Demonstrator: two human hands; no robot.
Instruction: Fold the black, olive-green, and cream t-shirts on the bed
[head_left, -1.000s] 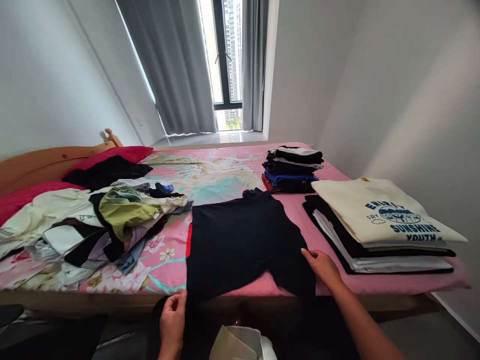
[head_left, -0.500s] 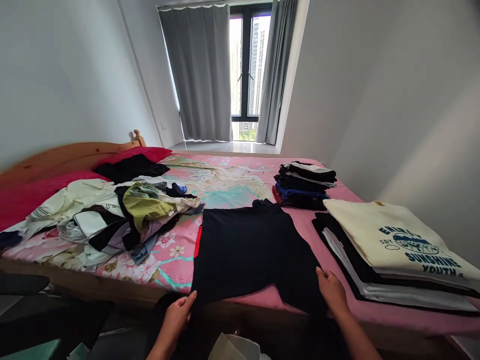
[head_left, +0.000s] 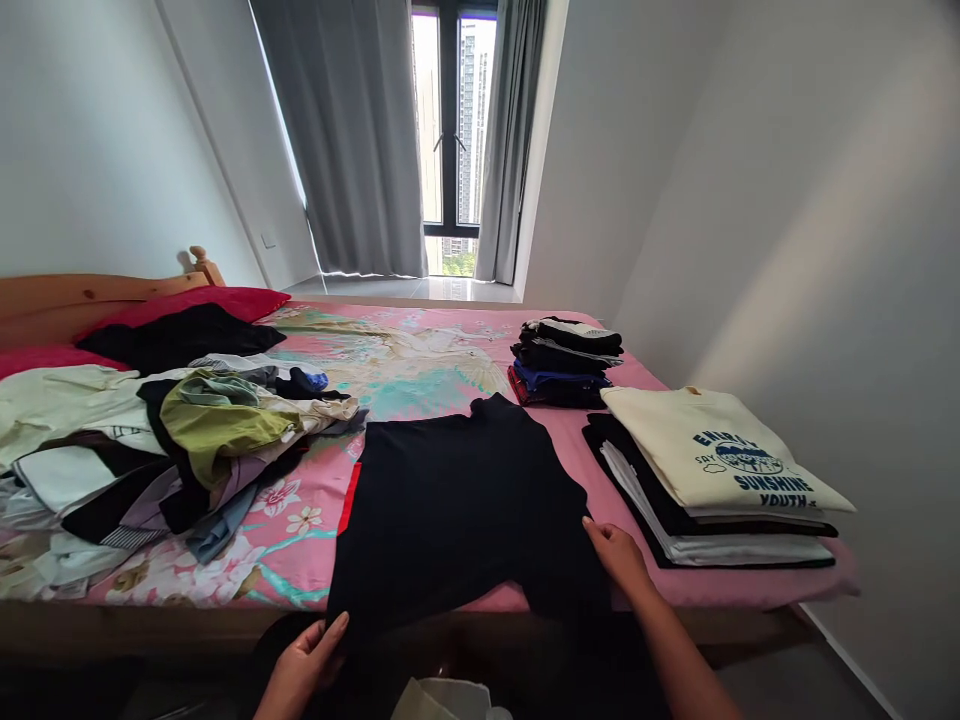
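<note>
Garment (head_left: 465, 510) flat between left hand (head_left: 306, 658) and right hand (head_left: 619, 556), an edge apparently in each pinch.

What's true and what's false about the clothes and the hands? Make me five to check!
1. The left hand holds the black garment. True.
2. The cream top lies on a folded stack. True.
3. The right hand holds the cream top. False: it holds the black garment's edge.
4. The strip along the black garment is blue. False: it's red.
5. The messy heap is on the bed. True.
</note>
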